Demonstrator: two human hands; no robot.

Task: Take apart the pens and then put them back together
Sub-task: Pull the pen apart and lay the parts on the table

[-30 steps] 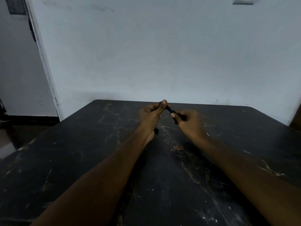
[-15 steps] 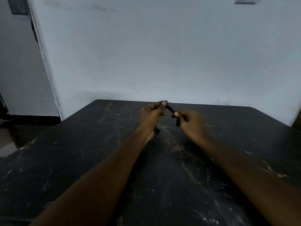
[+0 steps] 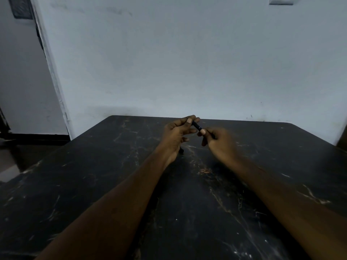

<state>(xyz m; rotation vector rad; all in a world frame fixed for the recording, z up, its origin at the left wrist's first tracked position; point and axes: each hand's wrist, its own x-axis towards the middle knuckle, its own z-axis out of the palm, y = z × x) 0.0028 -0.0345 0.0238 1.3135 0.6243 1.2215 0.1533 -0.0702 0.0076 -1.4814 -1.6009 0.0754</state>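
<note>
A dark pen (image 3: pixel 196 126) is held above the far middle of the black marble table (image 3: pixel 93 184), slanting down to the right. My left hand (image 3: pixel 176 136) pinches its upper end between thumb and fingers. My right hand (image 3: pixel 219 142) grips its lower end, and most of that end is hidden in the fist. A small dark piece (image 3: pixel 181 151) shows just below my left hand near the tabletop; what it is cannot be told.
A pale wall (image 3: pixel 187 62) rises right behind the table's far edge. A doorway and floor (image 3: pixel 22 147) lie to the left. The table's corners are cut at the far left and far right.
Both hands stay on the pen at nearly the same place. My right hand has shifted slightly and looks blurred; a little more of the pen shows between the hands.
</note>
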